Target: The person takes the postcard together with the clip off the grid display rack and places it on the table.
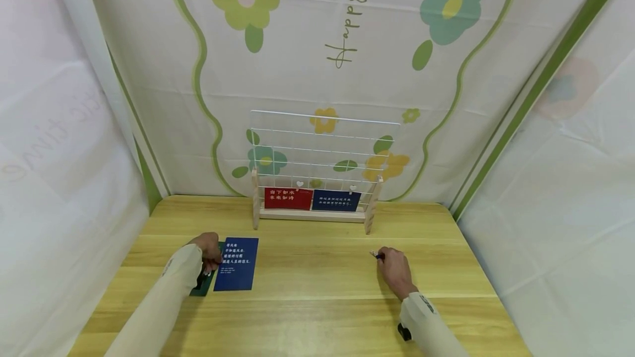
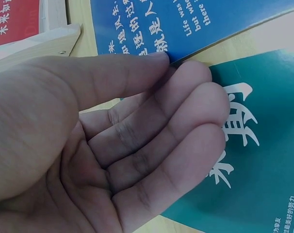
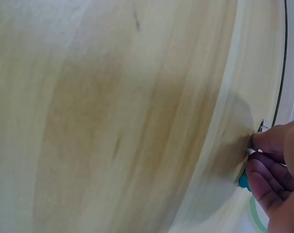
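At the left of the table, my left hand [image 1: 209,249] pinches the edge of a blue printed card [image 1: 237,263] between thumb and index finger. Its other fingers curl loosely over a green card [image 2: 263,141] with white lettering, which lies partly beneath the blue one. On the right side, my right hand [image 1: 396,270] holds a small clip-like piece [image 1: 374,255] in its fingertips, with a pale tip and a dark blue part. Its exact kind cannot be told. The fingers mostly hide that piece in the right wrist view.
A white wire grid [image 1: 322,150] stands in a wooden base [image 1: 312,215] at the back. A red card [image 1: 288,199] and another blue card [image 1: 336,201] hang side by side low on it, with white heart clips [image 1: 353,188] above. Patterned cloth walls [image 1: 317,32] surround the table [image 1: 317,313].
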{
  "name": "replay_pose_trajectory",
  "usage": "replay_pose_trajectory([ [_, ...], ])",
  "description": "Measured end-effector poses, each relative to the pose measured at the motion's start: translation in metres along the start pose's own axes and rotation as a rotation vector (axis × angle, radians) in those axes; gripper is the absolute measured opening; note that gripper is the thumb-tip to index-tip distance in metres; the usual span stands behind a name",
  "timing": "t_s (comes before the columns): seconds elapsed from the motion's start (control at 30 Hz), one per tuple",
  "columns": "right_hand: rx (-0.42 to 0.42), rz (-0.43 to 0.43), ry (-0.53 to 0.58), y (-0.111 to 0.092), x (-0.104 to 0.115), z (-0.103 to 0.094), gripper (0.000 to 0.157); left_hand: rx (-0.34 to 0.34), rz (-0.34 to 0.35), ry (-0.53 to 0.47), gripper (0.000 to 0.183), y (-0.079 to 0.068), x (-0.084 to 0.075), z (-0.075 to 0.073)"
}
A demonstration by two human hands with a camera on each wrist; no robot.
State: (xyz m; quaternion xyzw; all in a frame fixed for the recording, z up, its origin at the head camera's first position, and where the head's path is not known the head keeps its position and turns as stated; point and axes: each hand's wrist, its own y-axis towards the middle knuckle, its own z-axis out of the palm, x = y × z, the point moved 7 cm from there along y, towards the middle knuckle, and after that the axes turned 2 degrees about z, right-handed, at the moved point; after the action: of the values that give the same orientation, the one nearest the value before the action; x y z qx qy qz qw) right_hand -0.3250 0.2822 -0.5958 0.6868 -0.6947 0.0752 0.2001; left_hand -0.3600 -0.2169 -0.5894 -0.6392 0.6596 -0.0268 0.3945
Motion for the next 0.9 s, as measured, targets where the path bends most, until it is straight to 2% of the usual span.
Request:
replay_pose_trajectory([
  [0.3, 0.018, 0.008, -0.007, 0.0, 0.0, 0.001, 0.011, -0.001, -0.012, -0.013, 0.02, 0.001, 0.003, 0.0],
  [0.43, -0.001, -0.012, -0.008, 0.001, 0.003, -0.002, 0.013, 0.004, -0.016, -0.007, 0.021, 0.001, 0.005, 0.0],
  [0.73, -0.03, -0.064, 0.012, 0.006, 0.015, -0.011, 0.023, 0.002, -0.019, -0.003, 0.019, 0.001, 0.008, -0.002],
  [0.9, -0.067, -0.108, -0.021, 0.012, 0.031, -0.02, 0.02, -0.019, -0.009, 0.009, 0.019, 0.002, 0.002, -0.007],
])
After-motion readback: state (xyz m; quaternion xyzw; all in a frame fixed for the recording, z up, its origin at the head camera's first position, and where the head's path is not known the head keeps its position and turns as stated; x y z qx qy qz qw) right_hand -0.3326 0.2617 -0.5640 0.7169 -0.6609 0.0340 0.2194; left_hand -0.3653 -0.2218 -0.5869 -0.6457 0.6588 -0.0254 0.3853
